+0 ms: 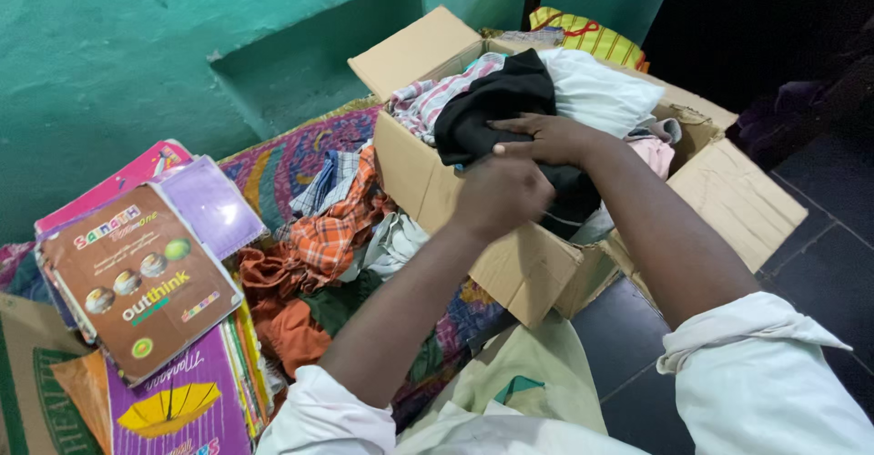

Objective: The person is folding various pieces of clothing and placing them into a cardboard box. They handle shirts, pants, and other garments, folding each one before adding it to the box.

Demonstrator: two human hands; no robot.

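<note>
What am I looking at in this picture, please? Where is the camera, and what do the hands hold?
There is one picture, taken by a camera on a person's head, looking down. No machine is here, only two bare hands. The left hand and the right hand press on a black cloth at the top of a cardboard box full of clothes. Beside the box lie an orange checked cloth and a stack of notebooks on a patterned sheet.

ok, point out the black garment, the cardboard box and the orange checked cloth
black garment (482, 109), head view, on its upper fold left of the hands
cardboard box (410, 168), head view, on its bare left side wall
orange checked cloth (339, 227), head view, on its middle, left of the box
</note>
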